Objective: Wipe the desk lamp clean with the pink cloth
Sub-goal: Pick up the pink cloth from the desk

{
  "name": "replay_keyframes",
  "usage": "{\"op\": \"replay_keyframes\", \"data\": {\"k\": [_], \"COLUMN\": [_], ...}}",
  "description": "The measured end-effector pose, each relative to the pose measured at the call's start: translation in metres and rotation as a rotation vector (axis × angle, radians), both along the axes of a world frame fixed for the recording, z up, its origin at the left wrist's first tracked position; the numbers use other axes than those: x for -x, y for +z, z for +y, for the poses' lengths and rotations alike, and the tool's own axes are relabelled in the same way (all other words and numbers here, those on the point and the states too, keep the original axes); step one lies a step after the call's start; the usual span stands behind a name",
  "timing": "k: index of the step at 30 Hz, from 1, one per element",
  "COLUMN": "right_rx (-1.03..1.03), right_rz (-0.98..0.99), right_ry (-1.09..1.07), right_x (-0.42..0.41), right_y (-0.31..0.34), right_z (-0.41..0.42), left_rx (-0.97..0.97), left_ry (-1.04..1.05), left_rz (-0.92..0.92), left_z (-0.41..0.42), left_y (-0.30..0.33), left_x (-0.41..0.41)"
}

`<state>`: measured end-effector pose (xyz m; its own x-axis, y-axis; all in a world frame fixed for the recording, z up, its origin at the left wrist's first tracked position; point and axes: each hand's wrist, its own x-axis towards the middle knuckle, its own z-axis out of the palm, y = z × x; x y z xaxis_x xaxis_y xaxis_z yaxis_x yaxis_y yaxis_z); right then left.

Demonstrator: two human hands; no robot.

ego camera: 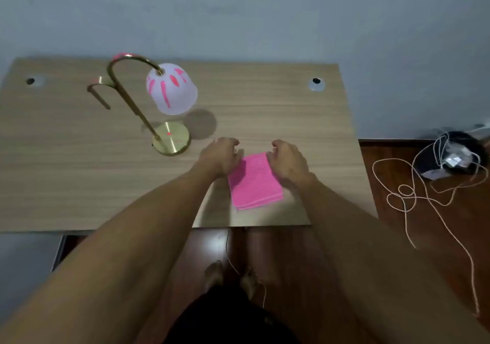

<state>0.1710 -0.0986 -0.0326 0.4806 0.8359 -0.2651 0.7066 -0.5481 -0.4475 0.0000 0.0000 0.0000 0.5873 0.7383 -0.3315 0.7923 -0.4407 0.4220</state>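
A folded pink cloth (pixel 254 183) lies flat on the wooden desk (pixel 79 179) near its front edge. My left hand (pixel 221 155) rests over the cloth's far left corner and my right hand (pixel 287 160) over its far right corner, fingers curled. Whether either hand pinches the cloth is hidden. The desk lamp stands to the left: a round brass base (pixel 172 138), a curved brass neck (pixel 124 89) and a white shade (pixel 172 89) streaked with pink marks. Pink smears also show on the neck's top and base.
The desk has two cable holes, one at the back left (pixel 30 81) and one at the back right (pixel 316 80). On the wooden floor at right lies a tangled white cord (pixel 405 192) beside a dark bundle (pixel 450 155). A grey wall stands behind.
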Motion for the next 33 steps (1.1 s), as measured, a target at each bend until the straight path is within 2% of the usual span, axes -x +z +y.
{"op": "replay_keyframes", "data": {"k": [5, 8, 12, 15, 19, 23, 25, 27, 33], "right_rx": [0.066, 0.007, -0.006, 0.054, 0.034, 0.068, 0.061, 0.034, -0.13], "right_rz": [0.092, 0.196, 0.43, 0.625, 0.907, 1.197, 1.209, 1.192, 1.203], "right_ry": [-0.081, -0.156, -0.298, -0.311, -0.363, -0.398, -0.297, -0.215, -0.198], "right_x": [0.002, -0.003, -0.003, -0.002, 0.002, -0.003, -0.009, -0.012, -0.023], "right_y": [-0.032, -0.048, -0.058, -0.051, -0.03, -0.01, 0.002, 0.02, 0.084], "right_z": [-0.001, 0.004, 0.013, 0.021, 0.023, 0.019, 0.018, 0.017, 0.023], "left_rx": [0.095, 0.089, 0.108, 0.086, 0.051, 0.201, 0.248, 0.212, 0.089], "left_ry": [0.034, 0.058, 0.119, 0.126, 0.139, 0.249, 0.283, 0.273, 0.257], "left_rz": [0.078, 0.084, 0.06, 0.046, 0.088, -0.13, -0.261, -0.356, -0.501], "left_z": [-0.003, -0.005, -0.007, -0.004, -0.002, 0.002, 0.006, 0.009, 0.02], "left_y": [-0.035, -0.051, -0.069, -0.073, -0.065, -0.042, -0.026, -0.006, 0.058], "left_x": [0.004, 0.002, -0.001, -0.002, -0.002, -0.002, -0.003, -0.004, -0.013]}}
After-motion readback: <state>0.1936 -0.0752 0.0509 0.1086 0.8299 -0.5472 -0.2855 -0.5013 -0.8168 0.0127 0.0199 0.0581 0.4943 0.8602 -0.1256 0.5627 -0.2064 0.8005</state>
